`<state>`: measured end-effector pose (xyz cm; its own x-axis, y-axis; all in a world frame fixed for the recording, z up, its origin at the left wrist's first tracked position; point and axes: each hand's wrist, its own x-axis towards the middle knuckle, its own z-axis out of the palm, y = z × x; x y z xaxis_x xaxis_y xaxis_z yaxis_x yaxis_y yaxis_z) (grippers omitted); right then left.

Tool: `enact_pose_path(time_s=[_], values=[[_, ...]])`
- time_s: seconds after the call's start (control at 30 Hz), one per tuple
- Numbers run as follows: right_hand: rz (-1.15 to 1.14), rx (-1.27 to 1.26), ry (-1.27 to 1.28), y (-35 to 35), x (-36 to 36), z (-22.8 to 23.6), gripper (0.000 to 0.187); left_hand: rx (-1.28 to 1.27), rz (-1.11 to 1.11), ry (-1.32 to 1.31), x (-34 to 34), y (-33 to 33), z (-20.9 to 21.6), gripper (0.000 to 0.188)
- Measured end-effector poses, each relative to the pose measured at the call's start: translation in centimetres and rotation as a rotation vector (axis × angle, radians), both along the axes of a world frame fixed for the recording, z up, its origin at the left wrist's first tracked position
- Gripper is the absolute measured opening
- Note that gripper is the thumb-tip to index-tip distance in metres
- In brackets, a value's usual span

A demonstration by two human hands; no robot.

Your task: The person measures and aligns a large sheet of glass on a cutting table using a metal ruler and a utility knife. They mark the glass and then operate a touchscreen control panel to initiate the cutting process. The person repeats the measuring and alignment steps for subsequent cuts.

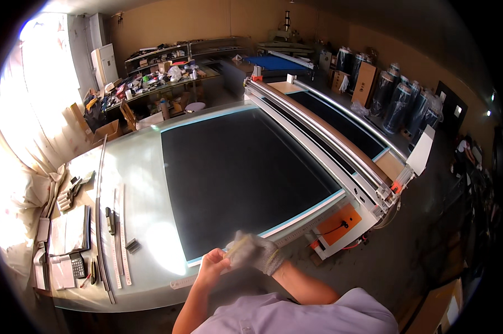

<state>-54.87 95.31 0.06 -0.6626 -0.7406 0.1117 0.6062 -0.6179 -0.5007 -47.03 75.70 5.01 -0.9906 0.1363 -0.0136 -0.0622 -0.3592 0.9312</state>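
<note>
My bare left hand is closed at the table's near edge, its fingertips pinching the yellowish edge of a grey knit work glove. Against it is my right hand, which wears a grey glove with a yellowish cuff. Motion smears the right fingers, so their grip does not show. Just beyond both hands, a large black sheet with light-blue edges lies flat on the glass-topped table. A long steel ruler runs along the near edge, close to my hands.
A roller gantry spans the table on the right, with an orange panel at its near end. Rulers, a utility knife, a calculator and papers lie at the left. Wrapped rolls stand at the back right.
</note>
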Motion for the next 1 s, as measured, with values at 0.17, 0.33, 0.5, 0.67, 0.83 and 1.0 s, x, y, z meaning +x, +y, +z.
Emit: enact_pose_path(time_s=[0.17,0.33,0.5,0.67,0.83,1.0], values=[[-0.107,0.375,0.385,-2.7,-0.7,3.8,0.037,0.334,0.062,-0.016,-0.2,-1.1,3.6,0.012],[-0.618,0.813,1.036,-3.6,2.4,10.2,0.033,0.37,0.22,0.086,-1.2,0.0,4.5,0.01],[-1.086,1.258,0.784,-0.5,3.0,13.2,0.018,-0.062,0.087,-0.033,0.4,1.8,9.2,0.011],[-1.049,1.621,0.857,-1.3,4.0,13.7,0.015,-0.918,0.524,1.018,1.1,2.2,9.1,0.024],[-1.177,1.472,1.222,-4.5,4.4,13.0,0.017,-1.121,0.274,0.485,2.8,3.1,8.9,0.045],[-1.164,1.49,1.509,-6.8,5.6,12.0,0.016,0.072,0.049,-0.104,-1.2,-2.4,9.9,0.029]])
